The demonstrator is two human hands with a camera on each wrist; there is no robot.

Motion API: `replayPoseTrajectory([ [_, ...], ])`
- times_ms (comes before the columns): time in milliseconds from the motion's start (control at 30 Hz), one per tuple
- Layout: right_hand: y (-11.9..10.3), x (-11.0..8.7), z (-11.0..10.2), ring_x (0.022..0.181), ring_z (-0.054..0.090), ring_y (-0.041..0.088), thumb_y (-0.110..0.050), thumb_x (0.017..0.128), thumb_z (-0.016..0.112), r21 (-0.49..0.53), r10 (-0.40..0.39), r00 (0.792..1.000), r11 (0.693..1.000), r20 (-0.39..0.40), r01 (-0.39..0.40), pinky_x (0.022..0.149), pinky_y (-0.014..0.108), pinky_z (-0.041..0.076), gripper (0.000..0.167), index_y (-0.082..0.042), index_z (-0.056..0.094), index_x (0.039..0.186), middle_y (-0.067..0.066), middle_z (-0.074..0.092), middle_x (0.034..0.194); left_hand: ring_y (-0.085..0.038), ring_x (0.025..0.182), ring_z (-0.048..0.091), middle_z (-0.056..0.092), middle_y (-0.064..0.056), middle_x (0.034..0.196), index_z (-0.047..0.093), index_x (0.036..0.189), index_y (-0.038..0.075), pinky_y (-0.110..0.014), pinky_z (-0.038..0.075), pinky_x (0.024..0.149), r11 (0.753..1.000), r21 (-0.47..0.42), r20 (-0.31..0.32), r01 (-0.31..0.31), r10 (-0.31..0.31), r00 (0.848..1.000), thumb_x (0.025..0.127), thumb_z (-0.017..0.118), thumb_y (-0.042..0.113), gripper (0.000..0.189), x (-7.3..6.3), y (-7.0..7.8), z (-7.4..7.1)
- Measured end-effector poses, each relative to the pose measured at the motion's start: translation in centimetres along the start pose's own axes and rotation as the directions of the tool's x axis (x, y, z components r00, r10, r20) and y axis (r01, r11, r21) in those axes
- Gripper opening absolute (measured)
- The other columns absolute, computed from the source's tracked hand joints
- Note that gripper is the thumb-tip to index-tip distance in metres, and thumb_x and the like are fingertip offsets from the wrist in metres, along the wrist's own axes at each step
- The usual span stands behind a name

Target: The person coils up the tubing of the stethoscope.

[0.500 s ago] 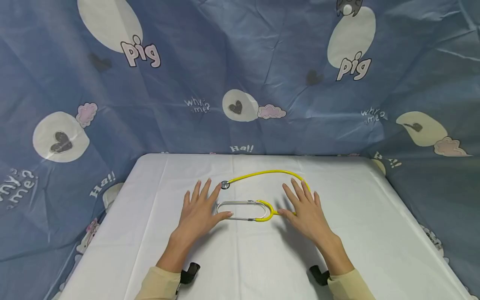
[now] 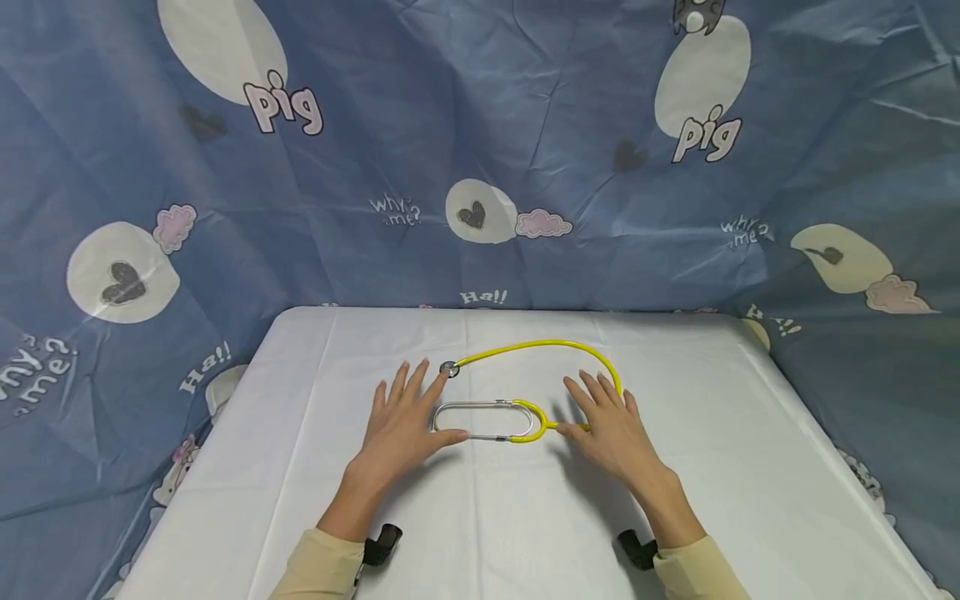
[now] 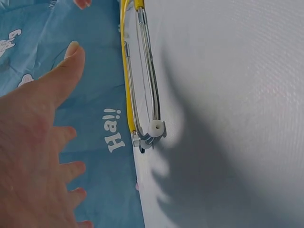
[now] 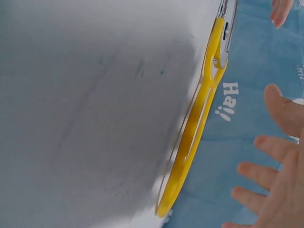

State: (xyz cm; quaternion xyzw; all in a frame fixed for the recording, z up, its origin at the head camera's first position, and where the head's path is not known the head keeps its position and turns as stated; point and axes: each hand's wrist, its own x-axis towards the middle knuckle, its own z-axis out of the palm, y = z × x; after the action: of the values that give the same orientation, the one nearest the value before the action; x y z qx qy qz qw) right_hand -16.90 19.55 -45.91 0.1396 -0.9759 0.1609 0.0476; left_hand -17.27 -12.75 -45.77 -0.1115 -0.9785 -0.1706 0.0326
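A stethoscope with yellow tubing [image 2: 555,342] lies on the white table, its tube looping back along the far side. Its metal ear tubes [image 2: 480,405] point left, and the round chest piece [image 2: 449,369] sits behind them. My left hand [image 2: 400,429] hovers over the ear-tube end with fingers spread, hiding part of it. Over the bend of the tubing, my right hand [image 2: 617,433] also hovers, fingers spread and holding nothing. Both wrist views show a gap between hand and stethoscope; a white ear tip [image 3: 156,128] shows in the left one.
A white cloth covers the table [image 2: 480,517]. Behind it and along both sides hangs a blue printed curtain [image 2: 360,275]. Each wrist wears a black camera mount, the left mount [image 2: 382,544] and the right mount [image 2: 637,550], below the sleeves' cuffs.
My left hand has shifted slightly to the right. The right hand's fingertips have come slightly nearer to me, uncovering a bit more tubing. The stethoscope has stayed in place.
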Motion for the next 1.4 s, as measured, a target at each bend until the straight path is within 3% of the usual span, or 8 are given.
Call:
replayPoseTrajectory([
  [267,0.2,0.2,0.1,0.144,0.038,0.039,-0.045,0.092,0.067,-0.024,-0.006,1.0,1.0,0.004,0.006,0.111,0.069,0.027,0.067,-0.016,0.045,0.149,0.015,0.045,0.153,-0.035,0.155,0.011,0.021,-0.007,0.166,0.029,0.157,0.03,-0.065,0.012,0.12,0.999,0.032,0.027,-0.011,0.01,1.0,0.07,0.071,0.075,0.107,0.6,0.4,0.5],
  [433,0.3,0.4,0.4,0.127,0.055,0.037,-0.04,0.089,0.072,-0.038,-0.007,1.0,0.999,0.004,0.008,0.105,0.061,0.039,0.064,-0.011,0.052,0.143,0.015,0.06,0.135,-0.036,0.154,0.017,0.027,-0.009,0.164,0.031,0.156,0.029,-0.066,0.015,0.119,0.998,0.045,0.039,-0.034,0.032,0.999,0.066,0.073,0.077,0.11,0.8,0.5,1.2],
  [600,0.3,0.6,0.5,0.111,0.063,0.033,-0.037,0.086,0.075,-0.046,0.006,1.0,0.999,0.031,-0.005,0.096,0.053,0.048,0.059,-0.01,0.058,0.136,0.013,0.067,0.12,-0.035,0.15,0.027,0.034,-0.009,0.16,0.033,0.155,0.029,-0.064,0.02,0.118,0.996,0.053,0.041,-0.071,0.069,0.997,0.063,0.076,0.076,0.112,1.0,0.6,1.9],
  [833,0.4,0.7,0.8,0.099,0.066,0.026,-0.032,0.083,0.079,-0.038,0.038,0.997,0.999,0.067,-0.036,0.085,0.047,0.053,0.051,-0.012,0.066,0.128,0.01,0.069,0.113,-0.031,0.138,0.044,0.046,-0.011,0.15,0.043,0.151,0.027,-0.058,0.031,0.113,0.985,0.097,0.028,-0.144,0.142,0.989,0.059,0.081,0.072,0.11,1.6,0.8,2.4],
  [1067,0.7,1.1,1.0,0.084,0.063,0.017,-0.026,0.079,0.083,-0.046,0.029,0.998,0.999,0.064,-0.026,0.075,0.04,0.053,0.047,-0.011,0.069,0.121,0.004,0.07,0.098,-0.031,0.129,0.052,0.051,-0.011,0.143,0.042,0.151,0.027,-0.05,0.04,0.106,0.972,0.158,0.039,-0.176,0.172,0.984,0.059,0.08,0.074,0.11,2.3,1.0,2.8],
  [1233,0.9,1.3,1.2,0.078,0.059,0.013,-0.025,0.077,0.085,-0.04,0.025,0.997,0.999,0.067,-0.022,0.07,0.035,0.05,0.04,-0.012,0.073,0.113,-0.001,0.067,0.088,-0.027,0.115,0.059,0.056,-0.008,0.131,0.046,0.148,0.027,-0.044,0.047,0.094,0.969,0.164,0.049,-0.186,0.18,0.982,0.059,0.079,0.075,0.106,2.5,1.2,3.0],
  [1400,0.9,1.4,1.5,0.076,0.057,0.012,-0.021,0.075,0.086,-0.02,0.013,0.998,1.0,0.065,-0.012,0.067,0.032,0.048,0.029,-0.014,0.075,0.101,-0.005,0.063,0.081,-0.022,0.098,0.058,0.059,-0.004,0.116,0.058,0.139,0.023,-0.037,0.051,0.075,0.972,0.151,0.062,-0.179,0.172,0.983,0.059,0.082,0.071,0.096,2.5,1.3,3.2],
])
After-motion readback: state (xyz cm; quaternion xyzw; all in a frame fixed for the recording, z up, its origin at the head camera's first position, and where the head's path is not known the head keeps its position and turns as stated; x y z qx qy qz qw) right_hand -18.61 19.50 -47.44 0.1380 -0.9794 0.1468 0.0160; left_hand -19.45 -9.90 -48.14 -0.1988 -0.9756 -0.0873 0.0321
